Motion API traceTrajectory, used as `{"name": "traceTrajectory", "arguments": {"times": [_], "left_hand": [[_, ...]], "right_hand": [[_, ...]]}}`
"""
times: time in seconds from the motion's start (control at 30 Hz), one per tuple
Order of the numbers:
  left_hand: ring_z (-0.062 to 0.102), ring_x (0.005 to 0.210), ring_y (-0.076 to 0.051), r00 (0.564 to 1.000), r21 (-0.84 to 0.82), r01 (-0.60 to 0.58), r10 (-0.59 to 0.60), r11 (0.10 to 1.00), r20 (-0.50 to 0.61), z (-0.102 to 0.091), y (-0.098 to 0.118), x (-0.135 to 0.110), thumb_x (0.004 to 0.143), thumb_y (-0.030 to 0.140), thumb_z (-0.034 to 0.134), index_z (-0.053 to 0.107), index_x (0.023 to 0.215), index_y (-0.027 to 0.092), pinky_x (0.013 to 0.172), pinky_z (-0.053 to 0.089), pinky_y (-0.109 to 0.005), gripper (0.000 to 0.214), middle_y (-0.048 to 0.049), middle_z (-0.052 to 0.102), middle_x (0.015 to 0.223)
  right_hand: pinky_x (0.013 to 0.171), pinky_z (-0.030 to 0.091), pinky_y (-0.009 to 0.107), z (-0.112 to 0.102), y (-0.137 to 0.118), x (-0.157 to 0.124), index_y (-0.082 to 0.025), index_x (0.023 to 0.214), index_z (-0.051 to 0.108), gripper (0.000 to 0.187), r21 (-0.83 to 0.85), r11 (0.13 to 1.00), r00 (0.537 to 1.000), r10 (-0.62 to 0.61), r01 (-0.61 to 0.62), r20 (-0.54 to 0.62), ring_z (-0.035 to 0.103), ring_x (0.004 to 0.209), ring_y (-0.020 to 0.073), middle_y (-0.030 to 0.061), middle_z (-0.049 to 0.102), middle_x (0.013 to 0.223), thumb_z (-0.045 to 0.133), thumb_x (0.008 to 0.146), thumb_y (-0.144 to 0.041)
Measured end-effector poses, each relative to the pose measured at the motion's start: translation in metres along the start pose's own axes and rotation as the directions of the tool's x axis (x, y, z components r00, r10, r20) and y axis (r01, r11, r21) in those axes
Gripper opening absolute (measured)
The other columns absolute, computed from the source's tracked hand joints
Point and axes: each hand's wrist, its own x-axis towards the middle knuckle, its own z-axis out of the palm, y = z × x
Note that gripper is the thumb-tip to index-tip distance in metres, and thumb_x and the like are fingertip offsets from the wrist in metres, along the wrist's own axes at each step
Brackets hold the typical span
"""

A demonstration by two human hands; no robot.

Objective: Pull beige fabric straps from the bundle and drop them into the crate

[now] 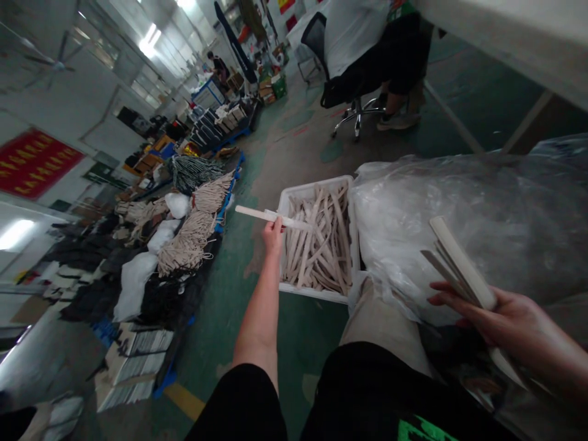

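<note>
My left hand (274, 233) reaches out over the near left rim of a white plastic bin (316, 294). Its fingers are closed on flat pale strips (255, 213), which lie roughly level across the bin's left side. Inside the bin is a loose heap of similar long beige strips (316, 245). At the right, my right hand (509, 315) is closed around a small bundle of flat off-white strips (459, 260), fanned slightly apart at the top. That bundle is in front of a large clear plastic bag (413, 208); its lower end is partly hidden by the hand.
A white tabletop (514, 49) juts in at the upper right. Beyond the bin, a person sits on a wheeled office chair (358, 113). Along the left, low blue pallets (229, 196) carry bundled cords (184, 239), white bags and stacked flat pieces (138, 361).
</note>
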Motion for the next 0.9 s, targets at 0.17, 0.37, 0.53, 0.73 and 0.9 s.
{"name": "traceTrajectory", "arguments": {"times": [0.17, 0.37, 0.53, 0.73, 0.9], "left_hand": [[0.054, 0.061, -0.012, 0.905, -0.092, -0.294, 0.308, 0.951, 0.293, -0.041, 0.093, -0.017, 0.076, 0.053, 0.079, 0.078, 0.082, 0.016, 0.059, 0.043, -0.024, 0.037, -0.0014, 0.067, 0.068], [0.058, 0.061, -0.016, 0.48, 0.075, -0.262, 0.063, 0.962, 0.875, -0.022, 0.152, -0.106, 0.069, 0.042, 0.087, 0.078, 0.069, 0.017, 0.06, 0.044, -0.027, 0.026, -0.0023, 0.065, 0.064], [0.051, 0.058, -0.012, 0.052, 0.095, -0.272, -0.084, 0.958, 0.995, 0.024, 0.126, -0.153, 0.073, 0.037, 0.081, 0.077, 0.069, 0.018, 0.059, 0.039, -0.025, 0.02, 0.003, 0.056, 0.059], [0.051, 0.061, -0.013, -0.057, 0.197, -0.105, -0.203, 0.975, 0.977, 0.031, 0.107, -0.159, 0.074, 0.04, 0.078, 0.079, 0.078, 0.02, 0.061, 0.041, -0.026, 0.02, 0.0017, 0.057, 0.063], [0.05, 0.056, -0.012, -0.084, 0.255, -0.069, -0.26, 0.964, 0.962, 0.032, 0.116, -0.157, 0.069, 0.039, 0.081, 0.08, 0.074, 0.02, 0.056, 0.042, -0.025, 0.02, 0.0012, 0.059, 0.059]], "right_hand": [[0.046, 0.052, 0.031, 0.004, -0.026, 0.005, -0.027, 0.078, 0.086, 0.037, 0.186, 0.982, 0.986, 0.002, -0.033, 0.165, 0.066, 0.062, 0.0247, 0.0141, 0.083, 0.099, 0.085, 0.049, -0.05], [0.032, 0.029, 0.021, 0.022, -0.081, -0.003, -0.019, 0.101, 0.079, 0.062, 0.216, 0.974, 0.965, -0.121, 0.07, 0.233, 0.047, 0.044, 0.0121, 0.0091, 0.077, 0.072, 0.088, 0.052, -0.057], [0.033, 0.025, 0.02, 0.037, -0.094, -0.015, -0.021, 0.057, 0.061, 0.048, 0.185, 0.974, 0.967, -0.164, 0.128, 0.193, 0.035, 0.034, 0.0068, -0.004, 0.053, 0.041, 0.084, 0.052, -0.064], [0.034, 0.026, 0.022, 0.033, -0.089, -0.025, -0.02, 0.048, 0.058, 0.041, 0.197, 0.968, 0.984, -0.168, 0.154, 0.056, 0.036, 0.033, 0.0068, -0.0045, 0.046, 0.035, 0.081, 0.057, -0.052], [0.034, 0.028, 0.021, 0.036, -0.089, -0.029, -0.019, 0.055, 0.06, 0.035, 0.27, 0.947, 0.985, -0.174, 0.173, -0.019, 0.04, 0.036, 0.0074, -0.0028, 0.054, 0.043, 0.083, 0.06, -0.045]]}}
